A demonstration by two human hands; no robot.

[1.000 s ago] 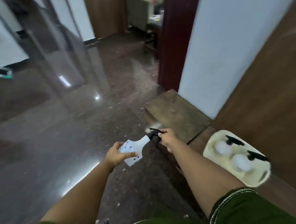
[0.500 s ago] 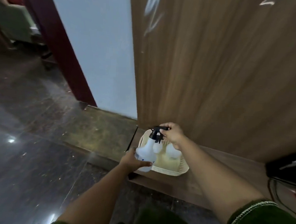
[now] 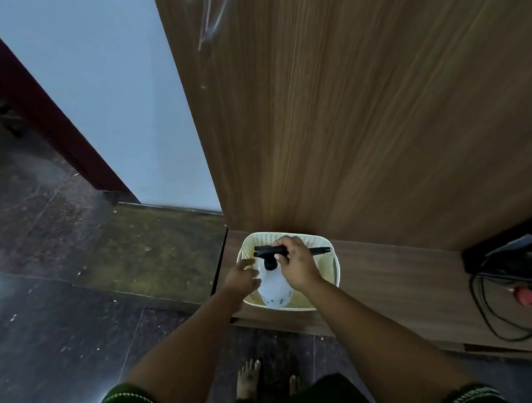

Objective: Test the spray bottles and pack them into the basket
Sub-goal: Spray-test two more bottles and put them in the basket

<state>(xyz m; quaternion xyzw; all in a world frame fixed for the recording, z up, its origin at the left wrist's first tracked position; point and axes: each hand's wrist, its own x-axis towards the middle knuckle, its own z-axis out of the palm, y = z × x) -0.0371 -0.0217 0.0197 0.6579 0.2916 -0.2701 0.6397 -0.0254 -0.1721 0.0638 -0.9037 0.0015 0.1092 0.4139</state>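
Cream basket: on a low wooden shelf, against the wood panel.
Bottle: white, black trigger head, upright inside the basket.
Right hand: grip closed on the bottle's head.
Left hand: fingers loose, beside the bottle; contact unclear.
Second black trigger: far right in basket.

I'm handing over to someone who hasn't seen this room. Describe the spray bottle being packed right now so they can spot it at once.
Find the tall wooden panel; at its foot, on a low wooden ledge, sits a cream plastic basket. The spray bottle is the white one at the basket's near side, its black trigger head gripped by the right hand, with the left hand beside it. Another black trigger head shows behind, ungripped.
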